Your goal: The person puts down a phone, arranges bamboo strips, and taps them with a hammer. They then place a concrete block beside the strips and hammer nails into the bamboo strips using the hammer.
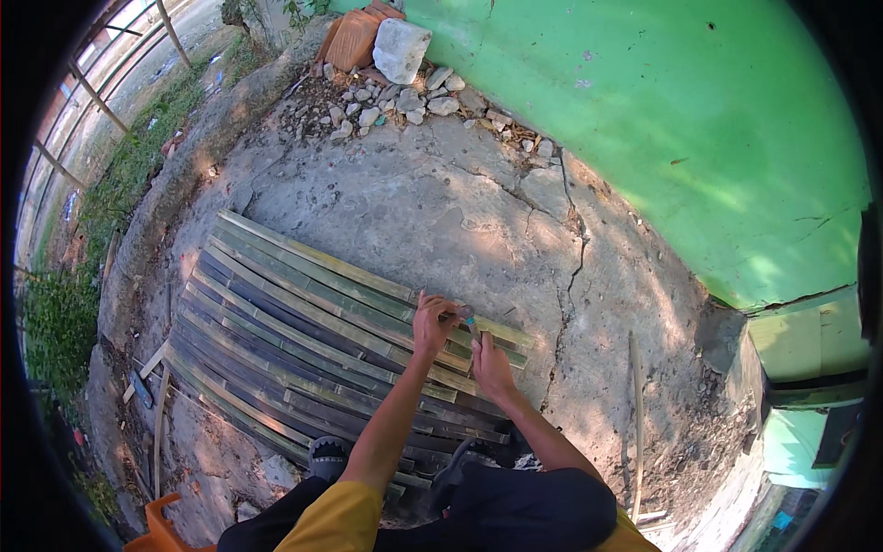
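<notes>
Row of split bamboo slats [303, 322] laid side by side on cracked concrete ground [441, 202]; left hand [432, 322] and right hand [490, 365] together over slat ends, pinching small object [467, 316]; green wall [662, 120] behind; rubble pile [405, 92] at wall foot.

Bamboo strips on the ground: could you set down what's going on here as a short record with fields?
Place: cracked concrete ground beside a green wall
Material: split bamboo strips laid side by side
Left hand: resting on the strips, gripping a small tool
Right hand: pressed on a strip close by
Nearby: loose bamboo strip, pile of stones, brick
</notes>
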Motion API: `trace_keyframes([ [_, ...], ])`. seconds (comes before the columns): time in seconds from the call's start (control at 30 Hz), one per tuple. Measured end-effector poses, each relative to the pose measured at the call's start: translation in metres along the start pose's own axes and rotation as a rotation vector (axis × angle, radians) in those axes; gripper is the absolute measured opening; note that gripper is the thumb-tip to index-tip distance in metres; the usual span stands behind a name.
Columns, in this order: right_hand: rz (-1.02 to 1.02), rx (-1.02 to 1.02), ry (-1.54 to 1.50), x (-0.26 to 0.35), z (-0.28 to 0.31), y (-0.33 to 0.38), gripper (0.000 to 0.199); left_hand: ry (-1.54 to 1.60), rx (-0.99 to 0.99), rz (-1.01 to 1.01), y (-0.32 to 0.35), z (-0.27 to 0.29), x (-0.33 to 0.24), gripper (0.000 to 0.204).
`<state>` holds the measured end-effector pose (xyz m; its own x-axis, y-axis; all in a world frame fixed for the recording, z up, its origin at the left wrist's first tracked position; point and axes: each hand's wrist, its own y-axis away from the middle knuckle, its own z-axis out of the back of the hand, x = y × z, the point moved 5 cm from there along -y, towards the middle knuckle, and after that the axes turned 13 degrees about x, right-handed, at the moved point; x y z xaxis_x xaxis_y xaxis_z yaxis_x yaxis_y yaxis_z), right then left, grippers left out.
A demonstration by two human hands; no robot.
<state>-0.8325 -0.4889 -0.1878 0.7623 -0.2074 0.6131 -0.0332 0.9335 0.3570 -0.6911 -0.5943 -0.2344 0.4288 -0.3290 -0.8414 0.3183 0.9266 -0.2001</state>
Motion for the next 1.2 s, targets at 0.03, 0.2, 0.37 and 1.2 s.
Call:
trace_keyframes([
  [0.03, 0.007, 0.003, 0.000, 0.002, 0.000, 0.000, 0.025, 0.010, 0.000, -0.004, 0.000, 0.001, -0.001, 0.021],
  [0.2, 0.042, -0.038, -0.053, 0.008, 0.009, 0.001, 0.026, 0.023, -0.044, -0.031, -0.001, 0.004, -0.009, 0.020],
  [0.37, 0.049, -0.028, -0.009, 0.014, 0.011, -0.002, 0.024, -0.004, -0.017, -0.022, -0.001, 0.003, -0.004, 0.018],
  [1.2, 0.059, -0.077, 0.096, 0.008, 0.012, -0.007, 0.027, 0.089, -0.020, 0.014, -0.003, -0.002, -0.003, 0.018],
])
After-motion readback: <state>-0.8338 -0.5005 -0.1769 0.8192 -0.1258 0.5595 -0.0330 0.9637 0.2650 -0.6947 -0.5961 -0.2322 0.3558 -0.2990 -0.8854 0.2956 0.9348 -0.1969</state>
